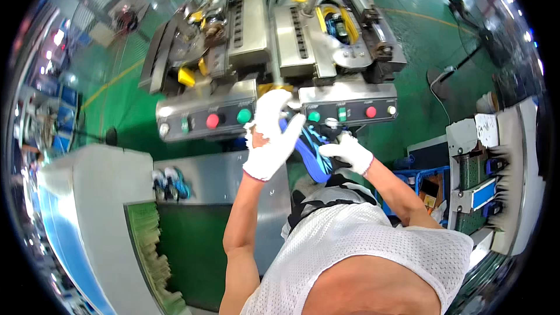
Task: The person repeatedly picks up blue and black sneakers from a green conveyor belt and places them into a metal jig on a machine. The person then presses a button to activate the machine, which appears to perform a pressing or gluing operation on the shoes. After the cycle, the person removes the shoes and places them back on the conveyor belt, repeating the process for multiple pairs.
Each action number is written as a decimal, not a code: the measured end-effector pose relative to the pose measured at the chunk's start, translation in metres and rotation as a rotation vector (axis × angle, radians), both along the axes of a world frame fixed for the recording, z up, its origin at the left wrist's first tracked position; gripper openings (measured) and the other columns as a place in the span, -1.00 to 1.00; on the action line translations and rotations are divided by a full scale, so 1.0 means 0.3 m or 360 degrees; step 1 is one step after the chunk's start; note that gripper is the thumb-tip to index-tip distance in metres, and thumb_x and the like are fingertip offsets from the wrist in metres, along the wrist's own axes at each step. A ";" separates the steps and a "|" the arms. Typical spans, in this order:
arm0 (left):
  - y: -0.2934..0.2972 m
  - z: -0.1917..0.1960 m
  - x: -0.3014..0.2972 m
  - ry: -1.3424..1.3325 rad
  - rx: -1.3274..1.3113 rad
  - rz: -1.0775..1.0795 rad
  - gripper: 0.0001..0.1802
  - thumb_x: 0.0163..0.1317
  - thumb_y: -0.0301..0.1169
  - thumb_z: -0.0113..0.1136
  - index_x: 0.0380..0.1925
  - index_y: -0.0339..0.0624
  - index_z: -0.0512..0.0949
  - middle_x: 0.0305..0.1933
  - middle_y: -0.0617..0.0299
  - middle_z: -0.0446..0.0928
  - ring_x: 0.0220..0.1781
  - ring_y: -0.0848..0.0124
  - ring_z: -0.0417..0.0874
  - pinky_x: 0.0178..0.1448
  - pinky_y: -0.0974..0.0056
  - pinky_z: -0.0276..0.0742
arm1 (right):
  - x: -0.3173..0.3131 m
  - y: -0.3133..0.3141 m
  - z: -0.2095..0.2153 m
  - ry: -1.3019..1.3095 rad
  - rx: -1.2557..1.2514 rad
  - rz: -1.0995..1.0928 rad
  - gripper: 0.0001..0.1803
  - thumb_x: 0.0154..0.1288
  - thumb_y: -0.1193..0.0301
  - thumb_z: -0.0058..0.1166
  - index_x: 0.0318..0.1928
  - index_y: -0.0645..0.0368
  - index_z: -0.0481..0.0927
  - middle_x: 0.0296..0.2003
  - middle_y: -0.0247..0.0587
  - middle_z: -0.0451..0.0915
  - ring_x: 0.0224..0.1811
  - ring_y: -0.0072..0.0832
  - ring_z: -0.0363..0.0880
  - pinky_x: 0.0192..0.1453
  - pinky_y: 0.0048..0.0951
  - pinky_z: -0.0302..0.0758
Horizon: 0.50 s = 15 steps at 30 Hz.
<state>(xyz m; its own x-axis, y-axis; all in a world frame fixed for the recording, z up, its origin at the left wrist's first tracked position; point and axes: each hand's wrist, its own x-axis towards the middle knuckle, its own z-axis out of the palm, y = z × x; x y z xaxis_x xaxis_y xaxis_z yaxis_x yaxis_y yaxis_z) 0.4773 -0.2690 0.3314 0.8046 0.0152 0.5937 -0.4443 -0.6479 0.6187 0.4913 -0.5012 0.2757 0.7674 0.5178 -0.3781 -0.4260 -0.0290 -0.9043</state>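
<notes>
A shoe [309,146] with a blue sole and light blue and black upper is held up in front of me, below a grey press machine [274,52]. My left hand [273,134], in a white glove, wraps around the shoe's front end near the machine's button panel. My right hand [349,151], also in a white glove, grips the shoe's rear side from the right. Both hands hold the shoe between them.
The machine's front panels carry red buttons [213,121] and green buttons [244,115]. A conveyor with a dark green belt [192,239] runs at lower left, with another blue shoe [172,182] on a metal plate. A second conveyor unit [490,186] stands at right. The floor is green.
</notes>
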 end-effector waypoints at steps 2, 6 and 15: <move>-0.104 0.034 0.142 0.0199 -0.0304 -0.0017 -0.52 0.30 -0.52 0.30 0.21 -0.32 0.46 0.22 -0.01 0.48 0.13 0.24 0.67 0.21 0.20 0.65 | 0.037 -0.175 0.000 0.0100 0.0288 -0.0263 -0.38 0.19 0.33 0.42 0.25 0.22 0.56 -0.05 -0.30 0.69 -0.15 -0.61 0.64 -0.07 -0.48 0.61; -0.311 -0.044 0.484 0.0402 -0.0255 -0.0100 -0.48 0.37 -0.44 0.28 0.28 -0.31 0.41 0.21 -0.02 0.51 0.21 0.24 0.65 0.27 0.18 0.61 | 0.069 -0.440 -0.095 0.0313 0.0500 -0.0757 -0.49 0.25 0.40 0.32 0.19 0.26 0.56 -0.11 -0.26 0.69 -0.25 -0.54 0.68 -0.17 -0.42 0.65; -0.675 -0.300 1.371 0.0960 -0.0092 0.0378 -0.31 0.11 -0.15 0.39 0.16 -0.32 0.43 0.12 -0.24 0.58 0.14 -0.11 0.65 0.27 0.02 0.51 | 0.163 -0.651 0.051 0.0031 0.0873 -0.1310 -0.30 0.19 0.35 0.29 0.29 0.47 0.45 0.05 0.14 0.67 0.02 -0.12 0.74 0.16 -0.13 0.71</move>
<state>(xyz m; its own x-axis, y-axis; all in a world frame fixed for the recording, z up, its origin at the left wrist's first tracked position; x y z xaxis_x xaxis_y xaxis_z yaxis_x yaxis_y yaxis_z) 0.8885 -0.4714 0.2414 0.9672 0.2519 0.0319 0.1429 -0.6438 0.7517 0.5402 -0.6965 0.2910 0.9628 -0.0671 -0.2617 -0.1402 0.7039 -0.6963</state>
